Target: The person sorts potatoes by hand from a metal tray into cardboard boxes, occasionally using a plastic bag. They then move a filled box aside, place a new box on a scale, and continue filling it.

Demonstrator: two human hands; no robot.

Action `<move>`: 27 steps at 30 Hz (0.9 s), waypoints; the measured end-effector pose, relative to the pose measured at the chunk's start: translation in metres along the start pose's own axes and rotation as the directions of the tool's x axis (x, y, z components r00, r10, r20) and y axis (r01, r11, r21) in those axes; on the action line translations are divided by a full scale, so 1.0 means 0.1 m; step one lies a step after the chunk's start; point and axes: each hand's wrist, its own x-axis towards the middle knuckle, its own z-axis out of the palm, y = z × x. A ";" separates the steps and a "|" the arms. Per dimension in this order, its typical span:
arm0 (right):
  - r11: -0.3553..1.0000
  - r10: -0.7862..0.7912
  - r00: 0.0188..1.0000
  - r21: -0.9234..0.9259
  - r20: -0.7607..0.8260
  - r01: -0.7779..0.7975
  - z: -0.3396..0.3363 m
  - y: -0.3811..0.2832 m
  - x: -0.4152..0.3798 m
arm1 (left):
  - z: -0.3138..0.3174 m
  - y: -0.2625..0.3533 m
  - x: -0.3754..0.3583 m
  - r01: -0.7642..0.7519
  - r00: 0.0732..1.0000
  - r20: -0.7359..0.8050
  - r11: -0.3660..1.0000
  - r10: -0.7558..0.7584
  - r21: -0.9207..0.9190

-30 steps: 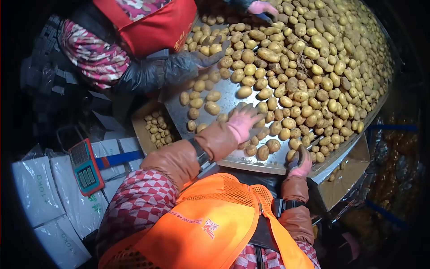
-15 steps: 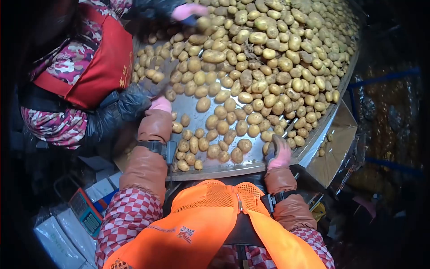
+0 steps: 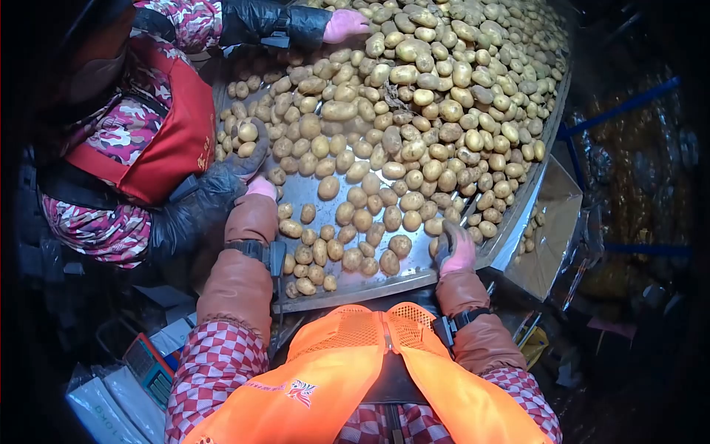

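Note:
A metal sorting table [image 3: 384, 280] carries a big heap of yellow potatoes [image 3: 436, 111], thinning to loose ones near me. My left hand [image 3: 262, 186], in a pink glove with a brown sleeve, reaches to the table's left side; only the glove's back shows, close to a co-worker's dark glove [image 3: 248, 152]. My right hand [image 3: 458, 250], also pink-gloved, is curled over potatoes at the front right edge. Its fingers hide what is under them.
A co-worker in a red apron [image 3: 170, 133] stands at the left, the other pink-gloved hand [image 3: 344, 24] far up the heap. A cardboard box [image 3: 555, 222] hangs off the table's right edge. A weighing scale [image 3: 151, 366] and white sacks [image 3: 103, 414] lie at lower left.
My left hand has moved from the potatoes mid-table over to the left side, beside the co-worker's dark glove. My right hand has stayed at the front right edge.

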 end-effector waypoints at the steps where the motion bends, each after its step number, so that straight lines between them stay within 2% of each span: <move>1: 1.000 0.009 1.000 0.023 -0.002 -0.009 -0.01 -0.02 0.01 | 0.00 0.00 0.01 -0.004 1.000 -0.001 1.000 0.004 -0.003; 6: 0.973 0.055 0.996 0.228 -0.065 -0.039 0.14 0.09 0.01 | 0.05 0.02 -0.06 -0.075 0.995 -0.073 0.996 0.071 -0.046; 9: 0.913 0.053 0.998 0.405 -0.014 -0.043 -0.01 -0.22 0.12 | 0.06 -0.07 -0.37 -0.295 0.923 -0.262 0.956 0.282 -0.011; 10: 0.836 0.110 0.988 0.527 0.108 -0.151 -0.03 -0.30 0.16 | 0.07 -0.08 -0.52 -0.377 0.875 -0.324 0.926 0.360 0.013; 12: 0.616 0.160 0.918 0.691 0.362 -0.379 -0.02 -0.45 0.24 | 0.09 0.03 -0.85 -0.638 0.706 -0.440 0.768 0.555 -0.054; 13: 0.698 0.000 0.968 0.693 0.252 -0.180 0.03 -0.50 0.27 | 0.19 0.16 -0.98 -0.649 0.761 -0.272 0.680 0.590 -0.341; 14: 0.741 -0.169 0.975 0.671 0.147 0.027 0.08 -0.56 0.30 | 0.29 0.31 -1.13 -0.561 0.758 -0.099 0.568 0.644 -0.603; 15: 0.510 -0.126 0.959 0.846 0.253 -0.156 0.05 -0.69 0.34 | 0.33 0.52 -1.34 -0.484 0.671 0.039 0.477 0.741 -0.734; 16: 0.225 -0.080 0.931 0.917 0.356 -0.331 0.02 -0.83 0.38 | 0.14 0.76 -1.58 -0.455 0.527 0.065 0.346 0.847 -0.821; 17: -0.468 -0.075 0.717 0.611 0.693 -0.639 -0.08 -1.01 0.45 | -0.11 1.02 -1.68 -0.587 0.394 0.085 0.322 0.915 -0.743; 18: -0.481 -0.313 0.689 0.516 0.654 -0.709 0.13 -0.80 0.48 | -0.06 1.19 -1.59 -0.647 0.370 0.062 0.305 0.927 -0.699; 19: -0.444 -0.532 0.620 0.434 0.576 -0.784 0.34 -0.59 0.52 | -0.01 1.37 -1.46 -0.702 0.345 0.041 0.287 0.938 -0.651; 21: -0.332 -0.045 0.635 0.588 0.771 -0.737 0.28 -0.67 0.47 | -0.03 1.76 -1.18 -0.848 0.414 -0.174 0.310 0.893 -0.430; 22: -0.134 0.119 0.647 0.658 0.753 -0.741 0.07 -0.77 0.48 | 0.04 1.94 -0.99 -0.880 0.432 -0.238 0.349 0.870 -0.321; 23: -0.101 0.121 0.663 0.674 0.739 -0.732 0.08 -0.70 0.47 | 0.12 2.11 -0.81 -0.896 0.440 -0.302 0.391 0.846 -0.212; 25: -0.034 0.127 0.698 0.706 0.705 -0.707 0.11 -0.50 0.44 | 0.16 2.42 -0.62 -0.833 0.544 -0.260 0.551 0.798 -0.054; 26: 0.366 0.063 0.840 0.771 0.539 -0.522 0.13 -0.42 0.38 | 0.19 2.54 -0.55 -0.817 0.566 -0.181 0.577 0.804 0.014; 27: 0.293 0.103 0.813 0.764 0.572 -0.575 0.14 -0.36 0.39 | 0.21 2.64 -0.50 -0.798 0.589 -0.101 0.597 0.802 0.085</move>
